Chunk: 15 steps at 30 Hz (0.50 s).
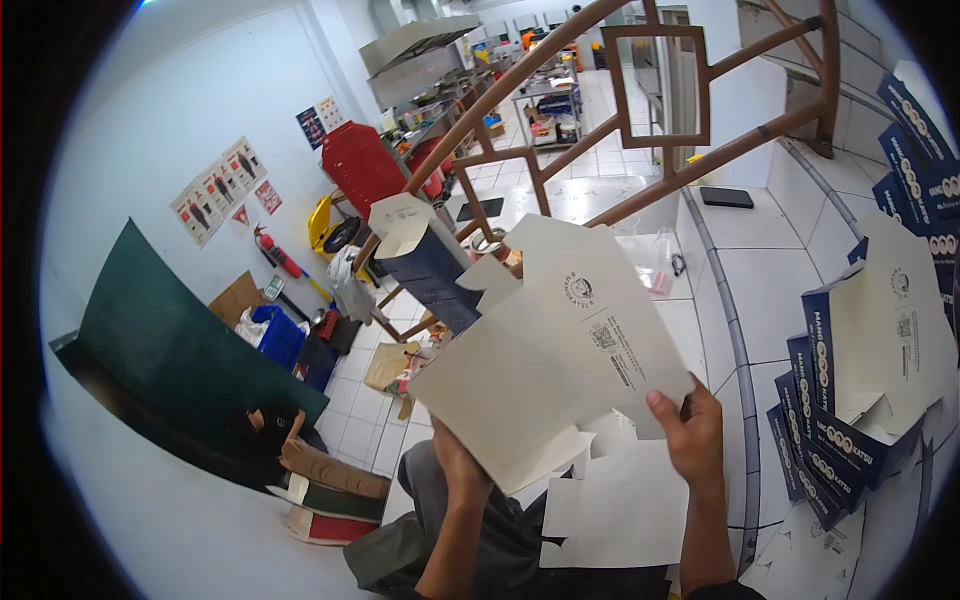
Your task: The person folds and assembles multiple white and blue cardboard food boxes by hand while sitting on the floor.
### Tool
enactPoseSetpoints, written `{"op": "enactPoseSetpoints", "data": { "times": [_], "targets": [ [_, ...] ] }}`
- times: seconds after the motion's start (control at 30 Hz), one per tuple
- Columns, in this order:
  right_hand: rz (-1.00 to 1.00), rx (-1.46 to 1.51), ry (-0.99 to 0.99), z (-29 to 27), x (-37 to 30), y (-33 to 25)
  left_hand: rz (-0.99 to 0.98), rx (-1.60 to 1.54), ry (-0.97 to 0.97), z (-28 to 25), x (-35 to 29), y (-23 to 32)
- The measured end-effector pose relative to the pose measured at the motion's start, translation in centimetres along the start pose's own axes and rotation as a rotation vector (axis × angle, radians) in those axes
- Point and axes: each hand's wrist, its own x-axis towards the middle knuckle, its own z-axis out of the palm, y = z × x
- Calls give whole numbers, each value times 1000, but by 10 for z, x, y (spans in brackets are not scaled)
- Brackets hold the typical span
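Note:
Between both hands I hold a partly folded cardboard box [520, 370], its white inner side up, with dark print on the long lid flap. My left hand [462, 468] grips its lower left edge, fingers hidden beneath. At the lower right of the lid flap, my right hand [690, 432] pinches the cardboard, thumb on top. Below, flat white box blanks [620, 505] lie on my lap, partly covered by the box. To the right, several folded dark blue boxes [845, 445] stand nested together with their white insides showing. Another blue box [425, 262] stands open beyond my left hand.
I am seated on tiled steps, with a brown metal railing [585, 135] ahead. A black phone [727, 197] lies on a step. More blue boxes [915, 150] are stacked far right. A dark green panel [180, 320] and a blue crate [280, 338] stand at left.

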Motion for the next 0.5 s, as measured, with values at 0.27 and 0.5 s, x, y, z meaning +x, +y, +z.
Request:
{"op": "enactPoseSetpoints", "data": {
  "times": [0.27, 0.5],
  "targets": [
    [-328, -194, -751, 29, -36, -30, 79, -152, -220, -32, 18, -45],
    [-406, 137, -527, 13, -10, 16, -160, -173, -71, 15, 7, -5]
  ]
}}
